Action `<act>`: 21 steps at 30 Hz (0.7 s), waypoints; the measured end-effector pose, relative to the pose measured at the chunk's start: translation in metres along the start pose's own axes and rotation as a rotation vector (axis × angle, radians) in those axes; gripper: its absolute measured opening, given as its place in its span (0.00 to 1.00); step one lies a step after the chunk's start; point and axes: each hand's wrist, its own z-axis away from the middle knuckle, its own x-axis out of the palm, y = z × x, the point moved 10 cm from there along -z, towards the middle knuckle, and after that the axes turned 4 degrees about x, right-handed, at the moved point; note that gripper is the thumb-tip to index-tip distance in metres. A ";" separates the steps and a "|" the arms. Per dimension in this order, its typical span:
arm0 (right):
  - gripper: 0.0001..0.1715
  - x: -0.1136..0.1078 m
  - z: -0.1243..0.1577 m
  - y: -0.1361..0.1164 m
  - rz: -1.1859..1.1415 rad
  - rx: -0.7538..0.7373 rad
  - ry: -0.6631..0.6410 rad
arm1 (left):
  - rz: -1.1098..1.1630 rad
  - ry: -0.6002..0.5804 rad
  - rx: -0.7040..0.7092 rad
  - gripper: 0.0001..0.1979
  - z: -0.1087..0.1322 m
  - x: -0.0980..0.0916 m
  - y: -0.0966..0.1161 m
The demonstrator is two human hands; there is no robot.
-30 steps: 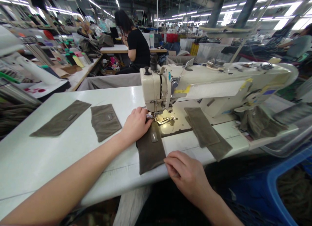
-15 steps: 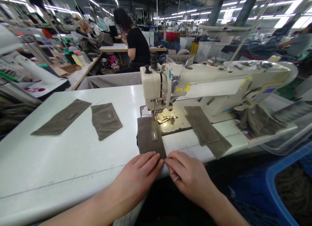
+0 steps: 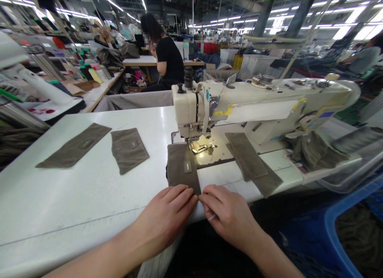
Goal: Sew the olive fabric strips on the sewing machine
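Observation:
A grey-brown fabric piece with a small label lies with its far end at the needle and presser foot of the sewing machine. My left hand rests on its near end, fingers together and pressing the cloth. At the near right corner my right hand pinches the edge, its fingertips beside those of the left. The corner itself is partly hidden under the fingers. A ring shows on a right finger.
Two labelled fabric pieces, a long one and a shorter one, lie left on the white table. More pieces overlap right of the needle. A blue crate stands at lower right. A person sits beyond the machine.
The whole view has shifted slightly. Both hands keep their hold at the near end of the fabric, which still lies at the needle.

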 end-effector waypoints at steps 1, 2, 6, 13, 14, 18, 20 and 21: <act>0.14 0.001 -0.001 0.000 -0.003 0.003 -0.007 | 0.005 -0.001 -0.001 0.16 0.000 0.000 -0.001; 0.14 0.001 -0.002 0.001 -0.006 0.005 -0.012 | 0.009 0.001 -0.001 0.16 -0.001 0.000 -0.002; 0.14 0.001 -0.006 0.003 -0.012 0.003 0.002 | 0.015 0.008 0.006 0.15 -0.003 0.000 -0.006; 0.13 0.002 -0.014 0.008 0.011 0.021 -0.020 | 0.012 -0.028 0.006 0.16 -0.006 0.004 -0.015; 0.13 0.002 -0.016 0.009 0.016 0.020 -0.020 | 0.013 -0.031 0.004 0.16 -0.006 0.004 -0.016; 0.13 0.003 -0.024 0.011 0.036 0.019 -0.022 | 0.031 -0.055 -0.003 0.15 -0.009 0.007 -0.024; 0.13 0.004 -0.027 0.012 0.050 0.019 -0.026 | 0.044 -0.056 -0.007 0.15 -0.011 0.007 -0.028; 0.13 0.004 -0.029 0.013 0.059 0.018 -0.026 | 0.048 -0.055 -0.006 0.14 -0.012 0.008 -0.030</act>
